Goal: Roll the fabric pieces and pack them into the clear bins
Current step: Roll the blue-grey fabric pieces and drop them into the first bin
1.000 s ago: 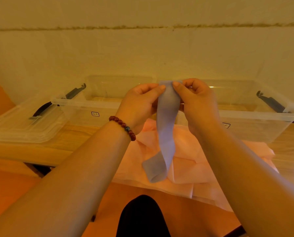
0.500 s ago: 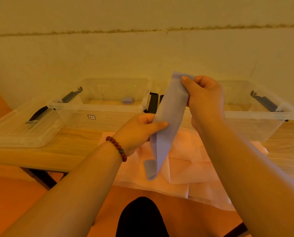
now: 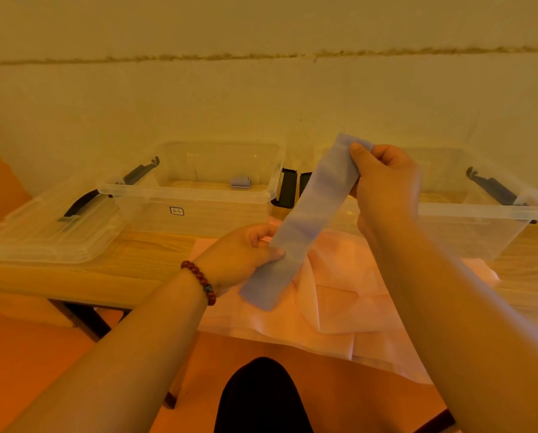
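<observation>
A long blue fabric strip (image 3: 308, 220) stretches slantwise in the air in front of two clear bins. My right hand (image 3: 383, 182) pinches its upper end. My left hand (image 3: 245, 254) pinches it near the lower end, and a short tail hangs below. The left clear bin (image 3: 186, 195) holds one small rolled blue piece (image 3: 241, 181) on its floor. The right clear bin (image 3: 480, 210) stands beside it, partly hidden by my right hand. Pink fabric (image 3: 339, 304) lies spread on the table under my hands.
A clear lid (image 3: 42, 232) with a dark handle lies on the wooden table (image 3: 74, 276) left of the bins. The wall rises right behind the bins. The pink fabric hangs over the table's front edge, and my dark-clad knee (image 3: 261, 398) is below.
My left hand has slid down the strip from the top to near its lower end. My right hand has kept the upper end and moved right, so the strip now slants.
</observation>
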A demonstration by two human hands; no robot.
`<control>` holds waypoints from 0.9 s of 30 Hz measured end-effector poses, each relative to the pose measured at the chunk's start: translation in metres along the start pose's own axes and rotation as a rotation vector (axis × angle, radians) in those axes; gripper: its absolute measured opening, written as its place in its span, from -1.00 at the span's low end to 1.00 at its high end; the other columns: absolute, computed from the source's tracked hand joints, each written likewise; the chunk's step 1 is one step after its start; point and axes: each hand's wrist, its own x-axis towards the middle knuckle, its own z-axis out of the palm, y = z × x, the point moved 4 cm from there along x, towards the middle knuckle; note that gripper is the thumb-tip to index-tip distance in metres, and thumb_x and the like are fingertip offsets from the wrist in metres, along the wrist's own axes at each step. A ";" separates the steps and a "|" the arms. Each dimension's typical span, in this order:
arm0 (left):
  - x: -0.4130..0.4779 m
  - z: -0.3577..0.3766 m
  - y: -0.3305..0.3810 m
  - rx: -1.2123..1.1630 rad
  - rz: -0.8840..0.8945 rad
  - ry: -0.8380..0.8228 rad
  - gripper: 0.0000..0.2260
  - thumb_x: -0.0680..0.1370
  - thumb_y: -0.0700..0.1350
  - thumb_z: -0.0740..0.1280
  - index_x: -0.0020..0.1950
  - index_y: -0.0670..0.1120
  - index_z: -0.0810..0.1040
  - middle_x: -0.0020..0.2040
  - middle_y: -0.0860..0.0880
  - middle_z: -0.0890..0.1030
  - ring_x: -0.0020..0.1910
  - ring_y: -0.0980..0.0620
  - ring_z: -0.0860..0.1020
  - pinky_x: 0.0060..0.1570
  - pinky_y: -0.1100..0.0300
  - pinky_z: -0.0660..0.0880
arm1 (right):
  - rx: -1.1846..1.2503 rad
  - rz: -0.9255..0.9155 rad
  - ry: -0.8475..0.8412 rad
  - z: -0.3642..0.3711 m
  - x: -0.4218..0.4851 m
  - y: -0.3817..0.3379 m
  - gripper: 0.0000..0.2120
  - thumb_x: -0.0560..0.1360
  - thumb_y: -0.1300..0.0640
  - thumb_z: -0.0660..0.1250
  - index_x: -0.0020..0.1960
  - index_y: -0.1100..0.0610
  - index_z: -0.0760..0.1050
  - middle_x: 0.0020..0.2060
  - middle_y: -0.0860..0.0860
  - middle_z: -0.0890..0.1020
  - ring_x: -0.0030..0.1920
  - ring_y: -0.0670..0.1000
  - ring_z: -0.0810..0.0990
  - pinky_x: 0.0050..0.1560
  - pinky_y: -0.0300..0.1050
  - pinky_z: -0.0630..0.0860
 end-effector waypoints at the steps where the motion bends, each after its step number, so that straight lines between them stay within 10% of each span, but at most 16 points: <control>1: 0.000 0.000 0.000 0.001 -0.010 -0.015 -0.82 0.59 -0.18 0.28 0.02 0.12 0.55 -0.03 0.06 0.67 0.02 0.08 0.62 0.05 0.14 0.56 | -0.010 0.005 0.004 0.000 0.000 0.001 -0.67 0.48 0.12 0.38 -0.41 0.04 0.37 -0.42 0.03 0.42 -0.31 0.02 0.41 -0.25 0.14 0.56; 9: 0.008 -0.015 0.039 -0.025 0.163 0.356 -0.95 0.54 -0.07 0.36 -0.04 0.09 0.58 -0.09 0.09 0.65 -0.14 0.23 0.63 -0.18 0.36 0.57 | 0.030 0.036 -0.156 0.003 -0.007 -0.002 -0.87 0.53 0.14 0.38 -0.20 0.04 0.55 -0.30 0.01 0.61 -0.19 0.06 0.64 -0.13 0.06 0.61; 18: 0.040 0.009 0.090 -0.269 0.328 0.244 -0.91 0.54 -0.16 0.38 -0.01 -0.14 0.65 -0.01 -0.15 0.66 0.00 -0.07 0.63 0.08 0.02 0.55 | 0.045 -0.048 -0.385 0.009 -0.014 -0.007 -0.86 0.53 0.21 0.37 -0.18 0.03 0.55 -0.16 0.10 0.65 -0.05 0.11 0.65 -0.06 0.09 0.59; 27: 0.035 0.005 0.077 -0.309 0.266 0.176 -0.83 0.55 -0.31 0.30 -0.18 -0.08 0.54 -0.35 0.01 0.60 -0.34 0.09 0.57 -0.28 0.21 0.52 | 0.154 0.038 -0.406 0.009 -0.012 -0.002 -0.81 0.54 0.35 0.30 -0.13 0.08 0.55 -0.54 -0.14 0.46 -0.53 -0.16 0.36 -0.46 -0.27 0.32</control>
